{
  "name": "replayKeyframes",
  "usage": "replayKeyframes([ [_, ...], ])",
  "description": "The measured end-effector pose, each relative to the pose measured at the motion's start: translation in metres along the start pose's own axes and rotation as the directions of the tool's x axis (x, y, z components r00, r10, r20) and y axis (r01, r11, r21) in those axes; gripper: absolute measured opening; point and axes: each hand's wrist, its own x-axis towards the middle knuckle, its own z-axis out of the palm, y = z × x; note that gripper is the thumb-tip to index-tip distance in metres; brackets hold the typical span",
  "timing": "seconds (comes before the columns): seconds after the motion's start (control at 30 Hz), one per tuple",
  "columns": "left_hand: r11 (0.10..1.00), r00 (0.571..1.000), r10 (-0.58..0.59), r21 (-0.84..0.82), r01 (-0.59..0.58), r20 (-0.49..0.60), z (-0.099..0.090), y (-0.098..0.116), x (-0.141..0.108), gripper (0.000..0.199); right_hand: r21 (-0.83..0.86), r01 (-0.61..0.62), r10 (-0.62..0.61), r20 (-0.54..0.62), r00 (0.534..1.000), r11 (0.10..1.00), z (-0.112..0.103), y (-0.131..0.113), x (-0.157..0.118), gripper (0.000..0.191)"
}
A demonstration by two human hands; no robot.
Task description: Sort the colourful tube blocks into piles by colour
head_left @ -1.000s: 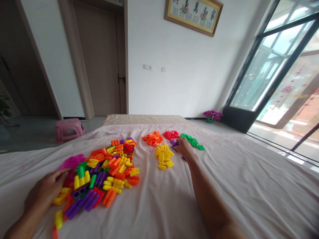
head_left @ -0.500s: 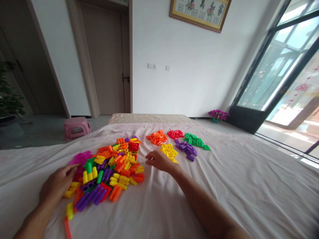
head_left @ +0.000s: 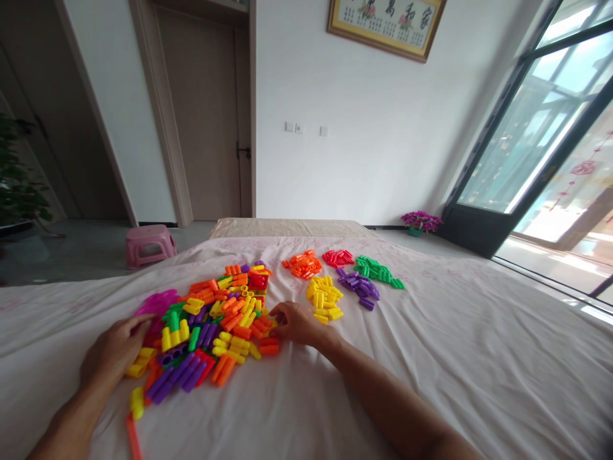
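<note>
Mixed heap: a jumble of glossy plastic tube-shaped pieces [head_left: 205, 335] in orange, yellow, purple, green and red lies left of centre in the lower half of the frame, between my two hands; many pieces are joined side by side.
Left hand: my bare left hand [head_left: 115, 350] is at the heap's left edge, fingers curled beside a bright magenta plastic object [head_left: 160, 301]; I cannot tell whether the fingers are closed on anything.
Right hand: my bare right hand [head_left: 294, 324] is at the heap's right edge, near the middle of the frame, fingertips bent down among orange and yellow pieces; they hide their own contact, so I cannot tell whether they grip one; my hands are well apart from each other.
Single-colour piles: right of the heap, around the centre of the frame, sit small plastic pieces sorted by colour; an orange pile [head_left: 302, 264] and a red pile [head_left: 338, 258] at the back, a green pile [head_left: 376, 269] to their right, a purple pile [head_left: 359, 286] just in front of the green, a yellow pile [head_left: 324, 297] nearest my right hand.
Cloth: a pale, wrinkled fabric sheet [head_left: 479, 351] with faint pink patterning lies under everything.
Upper left: a pink plastic stool [head_left: 151, 246] stands on the floor beyond the sheet.
</note>
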Motion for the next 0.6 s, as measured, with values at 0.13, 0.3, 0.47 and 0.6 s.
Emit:
replayKeyframes([
  [0.13, 0.999, 0.998, 0.047, -0.018, -0.048, -0.048, 0.005, -0.005, 0.004, 0.055, -0.021, -0.017, 0.016, -0.003, 1.0, 1.0, 0.001, -0.001, 0.0, 0.039],
  [0.3, 0.999, 0.999, 0.036, -0.028, -0.037, -0.034, 0.007, -0.008, 0.007, 0.057, 0.09, -0.026, 0.039, -0.152, 0.988, 0.996, 0.0, -0.003, -0.002, 0.034],
  [0.47, 1.0, 1.0, 0.014, -0.027, -0.014, -0.012, 0.004, -0.005, 0.005, 0.058, 0.221, 0.069, -0.013, -0.247, 0.969, 0.973, -0.005, 0.009, 0.002, 0.026],
  [0.6, 0.999, 0.998, 0.053, -0.01, -0.054, -0.037, 0.002, -0.003, -0.001, 0.054, 0.556, 0.126, -0.006, -0.212, 0.977, 0.821, -0.005, 0.019, 0.008, 0.027],
])
